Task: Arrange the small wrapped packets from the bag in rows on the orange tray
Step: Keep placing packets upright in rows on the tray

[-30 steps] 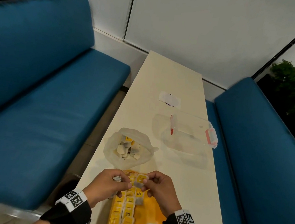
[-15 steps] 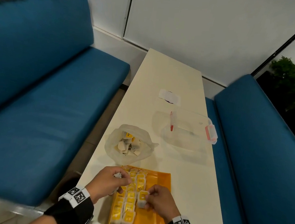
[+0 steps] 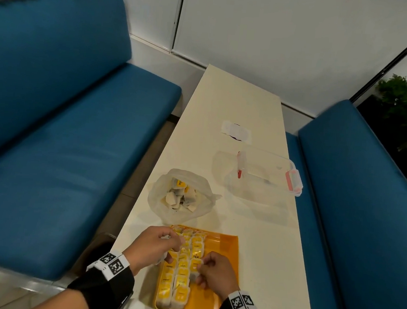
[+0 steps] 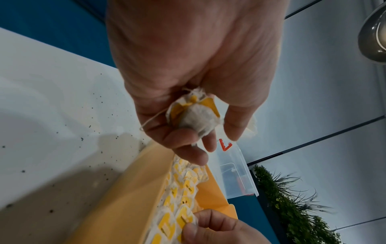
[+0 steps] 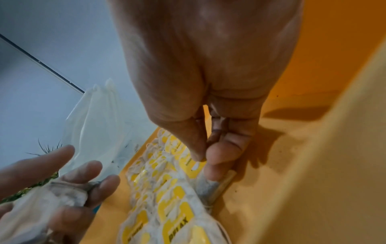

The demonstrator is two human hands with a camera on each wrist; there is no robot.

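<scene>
yellow packets (image 3: 183,269) fill orange tray (image 3: 227,244); both hands (image 3: 156,245) pinch packets.

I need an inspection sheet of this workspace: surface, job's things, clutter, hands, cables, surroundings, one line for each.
Surface: long cream table, dark specks near the tray.
Job's things: flat orange plastic tray with yellow-labelled wrapped packets in rows on its left part; open translucent plastic bag with more packets behind it.
Clutter: clear plastic box with red clips; small white wrapper.
Hands: left hand holds bunched packets in its grip; right hand pinches one packet at the third row.
Cables: nothing seen.
Surroundings: blue cushioned benches both sides, white wall, green plants.
</scene>
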